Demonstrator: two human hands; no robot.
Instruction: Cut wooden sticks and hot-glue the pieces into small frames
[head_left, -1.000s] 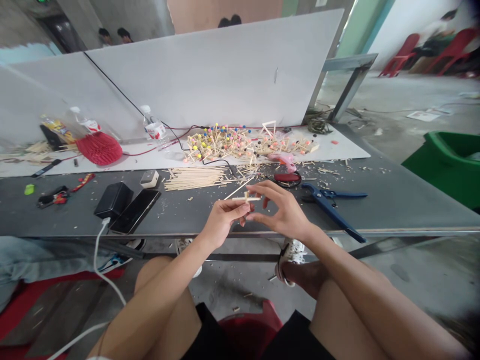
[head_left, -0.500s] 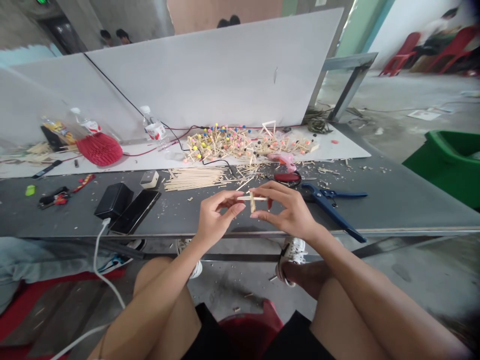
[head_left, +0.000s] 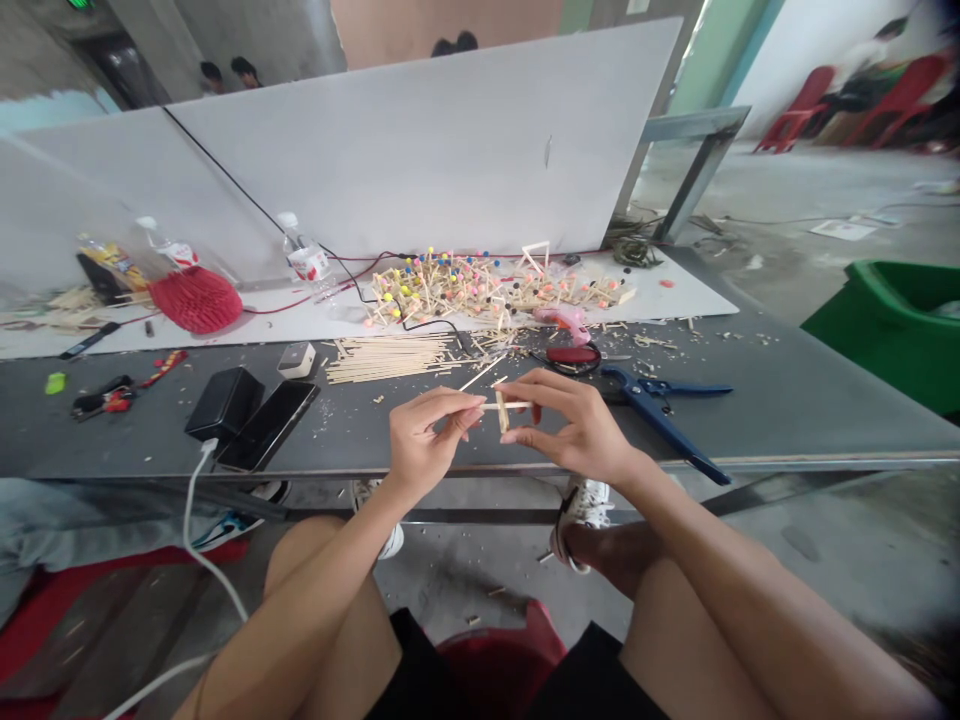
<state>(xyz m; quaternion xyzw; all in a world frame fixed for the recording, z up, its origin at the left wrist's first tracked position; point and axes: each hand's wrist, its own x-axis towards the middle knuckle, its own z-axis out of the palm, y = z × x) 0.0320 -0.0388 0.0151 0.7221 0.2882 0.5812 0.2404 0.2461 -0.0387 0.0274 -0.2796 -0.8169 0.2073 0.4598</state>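
Observation:
My left hand [head_left: 421, 440] and my right hand [head_left: 570, 425] together hold a small cross of thin wooden sticks [head_left: 501, 408] just above the near edge of the grey table [head_left: 787, 410]. The left fingers pinch the left end of the horizontal stick. The right thumb and fingers pinch its right end and the short upright piece. Both hands are closed on it. A bundle of long plain sticks [head_left: 390, 356] lies on the table just beyond my hands.
A heap of stick pieces with coloured beads [head_left: 480, 282] lies on a white board, with a pink glue gun [head_left: 564, 320] beside it. Blue pliers [head_left: 660, 410] rest to the right. Phones and a black box [head_left: 225, 402] sit to the left. A green bin [head_left: 892, 330] stands far right.
Both hands shifted slightly left and lower with the stick cross, and the short piece now points down from the horizontal stick instead of lying flat.

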